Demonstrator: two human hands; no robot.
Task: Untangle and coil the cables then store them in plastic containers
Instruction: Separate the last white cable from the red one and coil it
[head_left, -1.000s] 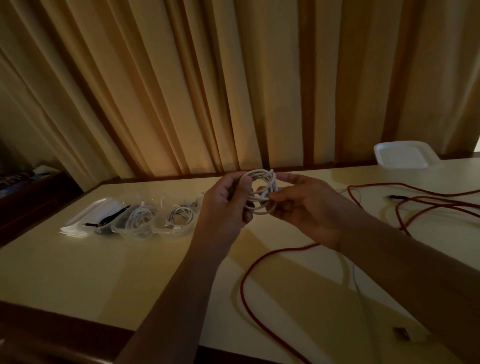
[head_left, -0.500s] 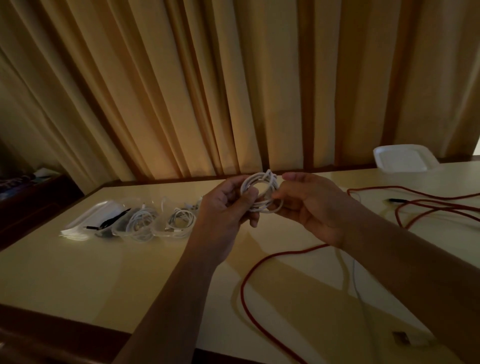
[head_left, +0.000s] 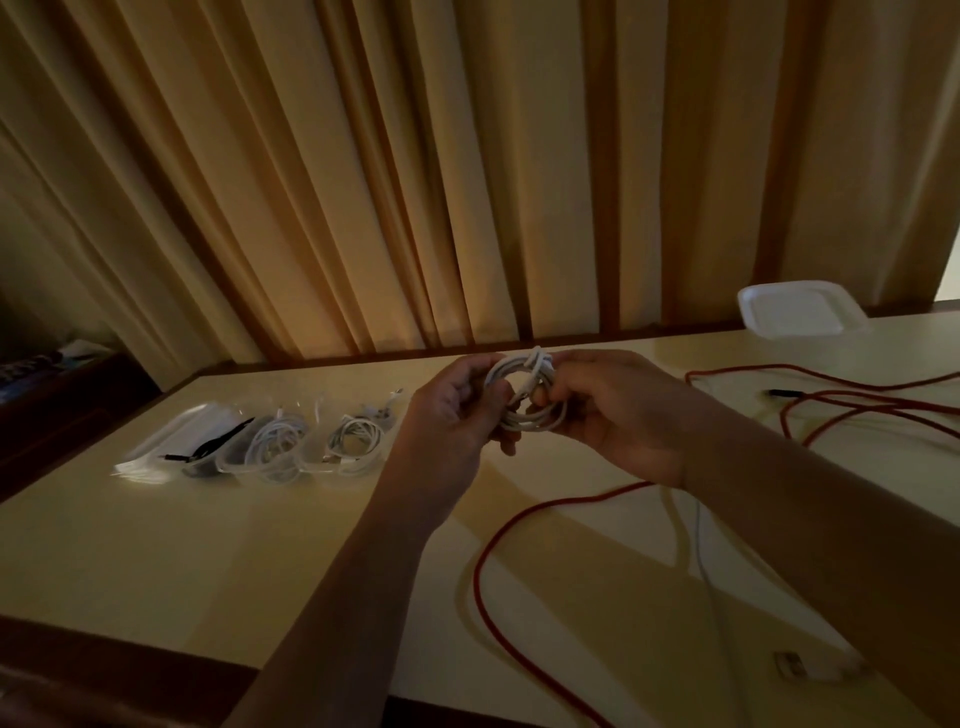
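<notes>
I hold the coil (head_left: 506, 370) above the tabletop (head_left: 156, 545). My left hand (head_left: 452, 410) grips one side and my right hand (head_left: 618, 415) pinches the wrapped part, so the loops cannot spring open (the containers (head_left: 270, 447) stand at the left).

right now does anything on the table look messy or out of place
The red cable sprawls uncoiled in crossing loops over the table's right side, unlike the white cables coiled in clear containers at left. Nothing looks spilled or damaged.
</notes>
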